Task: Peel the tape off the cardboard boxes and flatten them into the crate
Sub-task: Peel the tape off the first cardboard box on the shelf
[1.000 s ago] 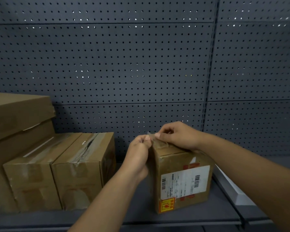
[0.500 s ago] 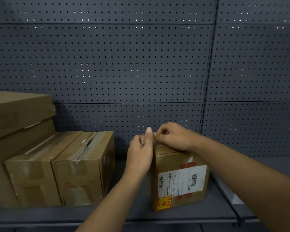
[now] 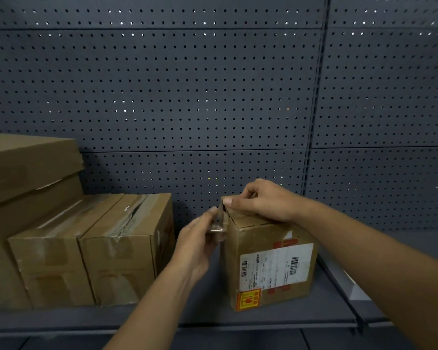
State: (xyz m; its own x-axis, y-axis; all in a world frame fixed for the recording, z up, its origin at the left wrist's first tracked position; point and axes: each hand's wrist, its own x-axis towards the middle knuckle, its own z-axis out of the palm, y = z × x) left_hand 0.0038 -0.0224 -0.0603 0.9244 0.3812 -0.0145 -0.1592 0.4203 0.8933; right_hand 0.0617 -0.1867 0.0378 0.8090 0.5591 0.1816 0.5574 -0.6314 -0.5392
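— How far along?

— Barely begun, by the look of it. Only one strip started: clear tape [image 3: 219, 221] lifted off the top left corner of the labelled cardboard box [image 3: 268, 263], hanging down between the left fingertips and the box's left edge. Rest of that tape apparently still stuck across the top, under the right palm.

— Hands?

— Left hand [image 3: 200, 245] curled, thumb and fingers pinching the loose tape just left of the corner. Right hand [image 3: 261, 202] curled over the top, thumb and forefinger pressing at the same corner, directly above and right of the left fingertips. Whether pinching tape too or only steadying the flap: cannot tell.

— Left to do?

— Nearly everything. Box still standing square, not flattened. Left of the left hand, well apart from it, two sealed cartons side by side: nearer one [image 3: 123, 251] with wrinkled, torn tape along its top seam, farther one [image 3: 53, 251] with tape intact. Beyond those, a bigger stack of boxes [image 3: 28, 173] at the left edge, tape hard to make out.

— And the crate?

— Nowhere in view. Nothing flattened anywhere in sight.

— Contents of the boxes?

— All closed; insides hidden. Labelled box bears a white shipping label [image 3: 276, 266] and an orange-yellow sticker [image 3: 248, 299] on the face below the right hand. Everything resting on a grey shelf [image 3: 213, 317] against a perforated back panel [image 3: 187, 97].
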